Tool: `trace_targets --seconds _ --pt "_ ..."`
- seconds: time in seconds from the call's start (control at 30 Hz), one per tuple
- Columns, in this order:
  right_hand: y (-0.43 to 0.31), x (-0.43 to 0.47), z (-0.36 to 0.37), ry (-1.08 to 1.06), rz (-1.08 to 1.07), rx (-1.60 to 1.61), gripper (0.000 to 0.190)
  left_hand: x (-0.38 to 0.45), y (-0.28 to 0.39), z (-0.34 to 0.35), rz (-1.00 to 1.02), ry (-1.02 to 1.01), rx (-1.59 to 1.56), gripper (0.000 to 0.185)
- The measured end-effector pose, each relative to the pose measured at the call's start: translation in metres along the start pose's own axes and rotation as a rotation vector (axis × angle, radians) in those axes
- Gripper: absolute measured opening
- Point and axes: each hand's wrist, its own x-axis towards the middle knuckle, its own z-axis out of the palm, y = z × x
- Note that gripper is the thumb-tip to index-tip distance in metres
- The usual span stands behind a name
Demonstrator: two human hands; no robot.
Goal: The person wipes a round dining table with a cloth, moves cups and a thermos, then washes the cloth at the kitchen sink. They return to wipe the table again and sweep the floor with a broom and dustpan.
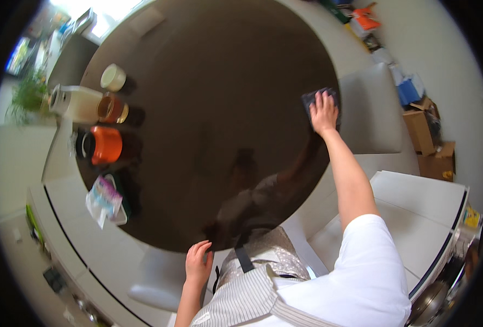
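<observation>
My right hand (324,113) lies flat, fingers spread a little, on a dark folded cloth (310,99) at the right edge of the round dark glossy table (225,102). Whether the fingers grip the cloth or only press on it cannot be made out. My left hand (199,261) is at the near rim of the table, fingers slightly bent, with nothing seen in it. Along the table's left side stand a pale green cup (113,77), a large whitish jug (78,103), a glass of amber liquid (113,108), an orange pot with a black handle (107,145) and a plastic packet (104,198).
A grey chair (372,110) stands against the table's right side, another (155,282) at the lower left. Cardboard boxes (420,131) line the wall at right. A white-tiled counter (421,204) is at lower right, with a metal pan (429,302) beyond it.
</observation>
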Motion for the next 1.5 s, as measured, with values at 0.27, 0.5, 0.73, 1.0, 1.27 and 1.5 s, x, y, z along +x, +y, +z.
trace_targets --seconds 0.27,0.5,0.73,1.0,1.27,1.5 --pt "-0.265 -0.209 -0.132 -0.333 -0.782 0.747 0.061 -0.007 0.016 -0.003 0.029 0.140 -0.094 0.021" --pt "-0.145 -0.131 -0.114 -0.250 -0.791 0.528 0.062 -0.051 -0.012 -0.007 -0.142 0.367 -0.195 0.023" --pt "-0.037 -0.110 -0.058 -0.237 0.059 0.050 0.061 -0.112 -0.018 0.034 -0.105 0.322 -0.252 0.022" --pt "-0.207 -0.307 -0.130 -0.365 -0.480 0.230 0.073 -0.219 -0.020 0.062 -0.205 0.454 -0.267 0.022" --pt "-0.377 -0.347 -0.184 -0.440 -1.016 0.610 0.073 -0.259 0.000 0.066 -0.169 0.474 -0.211 0.022" --pt "-0.236 -0.338 -0.182 -0.372 -1.028 0.364 0.081 -0.301 -0.018 0.063 -0.334 0.688 -0.207 0.020"
